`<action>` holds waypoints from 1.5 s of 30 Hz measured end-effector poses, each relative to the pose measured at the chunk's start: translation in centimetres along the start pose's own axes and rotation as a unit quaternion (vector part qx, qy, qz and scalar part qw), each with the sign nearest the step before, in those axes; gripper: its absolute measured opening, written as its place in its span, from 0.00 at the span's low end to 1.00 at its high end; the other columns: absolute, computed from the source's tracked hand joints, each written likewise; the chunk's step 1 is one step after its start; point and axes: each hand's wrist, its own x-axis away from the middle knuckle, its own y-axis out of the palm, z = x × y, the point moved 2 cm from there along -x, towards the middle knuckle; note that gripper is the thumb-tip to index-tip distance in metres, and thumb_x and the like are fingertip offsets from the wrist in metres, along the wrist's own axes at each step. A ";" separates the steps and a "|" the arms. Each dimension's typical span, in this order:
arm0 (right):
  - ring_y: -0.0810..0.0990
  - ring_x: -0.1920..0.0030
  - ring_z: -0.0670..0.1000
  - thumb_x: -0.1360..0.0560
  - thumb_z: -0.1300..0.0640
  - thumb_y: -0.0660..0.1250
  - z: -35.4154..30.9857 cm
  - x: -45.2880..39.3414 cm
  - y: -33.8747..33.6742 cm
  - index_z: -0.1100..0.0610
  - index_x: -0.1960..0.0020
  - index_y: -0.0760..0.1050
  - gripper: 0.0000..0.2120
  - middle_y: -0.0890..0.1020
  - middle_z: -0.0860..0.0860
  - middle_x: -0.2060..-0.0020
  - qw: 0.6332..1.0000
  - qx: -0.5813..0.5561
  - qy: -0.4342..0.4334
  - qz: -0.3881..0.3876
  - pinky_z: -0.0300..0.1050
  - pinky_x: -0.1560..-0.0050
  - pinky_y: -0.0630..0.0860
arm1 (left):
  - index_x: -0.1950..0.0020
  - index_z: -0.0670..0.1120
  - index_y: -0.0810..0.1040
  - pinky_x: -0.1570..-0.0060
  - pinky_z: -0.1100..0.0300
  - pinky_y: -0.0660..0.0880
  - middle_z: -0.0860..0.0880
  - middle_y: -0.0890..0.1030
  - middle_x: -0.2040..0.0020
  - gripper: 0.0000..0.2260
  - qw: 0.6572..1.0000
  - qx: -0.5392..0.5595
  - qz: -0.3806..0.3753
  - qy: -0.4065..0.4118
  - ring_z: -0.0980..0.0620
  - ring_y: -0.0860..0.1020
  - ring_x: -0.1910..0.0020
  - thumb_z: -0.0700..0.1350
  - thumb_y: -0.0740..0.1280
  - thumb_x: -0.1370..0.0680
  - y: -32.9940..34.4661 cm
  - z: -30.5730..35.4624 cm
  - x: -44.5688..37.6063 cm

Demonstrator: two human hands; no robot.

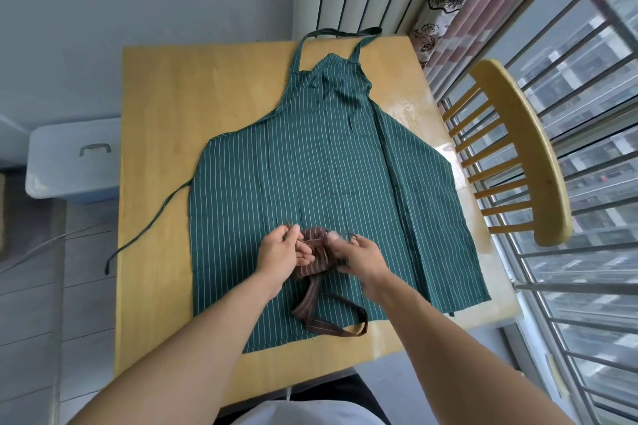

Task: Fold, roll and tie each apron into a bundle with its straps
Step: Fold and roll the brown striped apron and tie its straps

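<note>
A green apron (328,166) with thin white stripes lies spread flat on the wooden table (207,90), its neck loop at the far edge and one waist strap (152,221) trailing off the left side. On top of it near me sits a brown striped apron (316,262) rolled into a small bundle, its neck loop (331,321) lying loose toward me. My left hand (281,252) pinches one thin brown strap end at the bundle's left. My right hand (359,257) grips the other strap end at its right, blurred by motion.
A wooden spindle-back chair (518,152) stands against the table's right side by a barred window (587,252). A pale lidded plastic box (74,162) sits on the floor to the left. A radiator and a curtain are behind the table.
</note>
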 end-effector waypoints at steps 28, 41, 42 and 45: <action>0.86 0.55 0.42 0.24 0.53 0.75 -4.1 1.0 0.9 0.52 0.45 0.85 0.09 0.87 0.46 0.56 0.936 0.231 -0.265 -0.019 0.42 0.49 0.83 | 0.58 0.45 0.79 0.66 0.57 0.77 0.49 0.79 0.63 0.14 0.894 -0.407 -0.098 0.159 0.50 0.79 0.64 0.40 0.59 0.15 0.8 2.0 -0.4; 0.88 0.57 0.50 0.27 0.59 0.77 -3.8 2.4 0.6 0.53 0.41 0.75 0.18 0.88 0.53 0.59 0.985 -0.020 -0.166 0.046 0.37 0.56 0.82 | 0.50 0.48 0.83 0.65 0.70 0.73 0.53 0.86 0.58 0.03 0.973 -0.201 -0.056 0.099 0.61 0.82 0.66 0.45 0.69 0.19 -0.1 0.2 -0.7; 0.88 0.56 0.50 0.27 0.59 0.78 -4.0 2.5 0.3 0.53 0.40 0.73 0.20 0.88 0.53 0.58 0.984 -0.001 -0.173 0.038 0.39 0.53 0.82 | 0.49 0.48 0.82 0.67 0.70 0.73 0.54 0.86 0.58 0.03 0.973 -0.202 -0.053 0.094 0.60 0.82 0.66 0.45 0.68 0.18 0.0 0.3 -0.7; 0.87 0.55 0.48 0.27 0.58 0.78 -4.5 2.4 0.0 0.55 0.45 0.79 0.13 0.88 0.49 0.58 0.966 0.134 -0.218 -0.028 0.48 0.49 0.84 | 0.50 0.47 0.82 0.68 0.68 0.73 0.53 0.86 0.58 0.04 0.971 -0.212 -0.055 0.095 0.56 0.84 0.63 0.44 0.68 0.18 0.1 0.4 -0.8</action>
